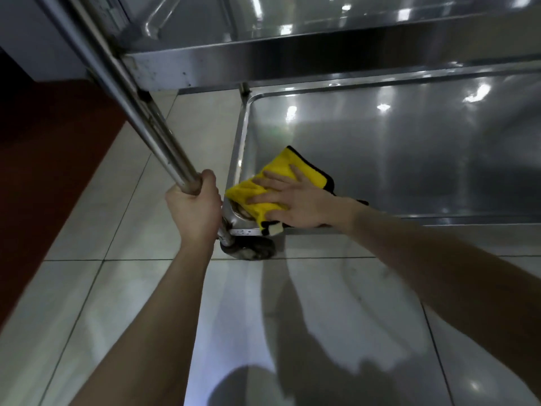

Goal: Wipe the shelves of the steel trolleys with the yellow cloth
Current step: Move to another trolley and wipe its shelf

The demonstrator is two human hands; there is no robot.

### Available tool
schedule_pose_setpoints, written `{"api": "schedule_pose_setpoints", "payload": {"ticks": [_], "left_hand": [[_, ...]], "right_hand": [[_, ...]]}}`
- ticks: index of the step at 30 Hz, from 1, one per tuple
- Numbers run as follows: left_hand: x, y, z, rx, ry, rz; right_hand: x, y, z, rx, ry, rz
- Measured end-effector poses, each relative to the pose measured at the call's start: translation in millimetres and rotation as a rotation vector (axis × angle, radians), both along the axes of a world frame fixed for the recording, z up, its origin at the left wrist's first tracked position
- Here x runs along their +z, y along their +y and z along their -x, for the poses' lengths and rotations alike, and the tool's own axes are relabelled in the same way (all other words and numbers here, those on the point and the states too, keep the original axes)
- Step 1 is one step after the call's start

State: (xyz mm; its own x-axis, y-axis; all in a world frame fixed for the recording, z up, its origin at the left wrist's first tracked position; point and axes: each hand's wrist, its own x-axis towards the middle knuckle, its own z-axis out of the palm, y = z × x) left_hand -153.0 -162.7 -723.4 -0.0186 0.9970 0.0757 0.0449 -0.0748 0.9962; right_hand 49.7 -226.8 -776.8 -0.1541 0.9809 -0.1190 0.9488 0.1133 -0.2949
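Observation:
A steel trolley stands in front of me, and its bottom shelf (395,148) is a shallow shiny tray near the floor. The yellow cloth (281,171), black-edged and folded, lies on the near left corner of that shelf, partly over the rim. My right hand (292,197) presses flat on the cloth with straight, spread fingers. My left hand (194,212) grips the trolley's near left upright post (140,112) close to its lower end. An upper shelf (322,51) hangs over the back of the bottom one.
A black caster wheel (251,250) sits under the shelf corner, just below my hands. Pale glossy floor tiles (146,288) spread around the trolley. A dark red strip of floor (49,171) runs along the left, beside a grey wall base.

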Motion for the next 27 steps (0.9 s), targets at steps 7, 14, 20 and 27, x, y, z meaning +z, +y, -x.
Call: {"api": "schedule_pose_setpoints", "payload": {"ticks": [7, 14, 20, 27], "left_hand": [[-12.1, -9.3, 15.0, 0.048, 0.214, 0.094], [-32.3, -84.0, 5.4, -0.117, 0.628, -0.358], [-27.9, -56.4, -20.1, -0.498, 0.913, -0.246], [-27.4, -45.4, -49.2, -0.688, 1.258, -0.328]], "right_hand": [[33.1, -58.5, -39.2, -0.354, 0.38, -0.039], [-5.0, -28.7, 18.3, -0.664, -0.035, -0.02], [-26.9, -39.3, -10.9, -0.592, -0.071, -0.012], [-26.8, -97.8, -91.2, -0.671, -0.045, -0.031]]}}
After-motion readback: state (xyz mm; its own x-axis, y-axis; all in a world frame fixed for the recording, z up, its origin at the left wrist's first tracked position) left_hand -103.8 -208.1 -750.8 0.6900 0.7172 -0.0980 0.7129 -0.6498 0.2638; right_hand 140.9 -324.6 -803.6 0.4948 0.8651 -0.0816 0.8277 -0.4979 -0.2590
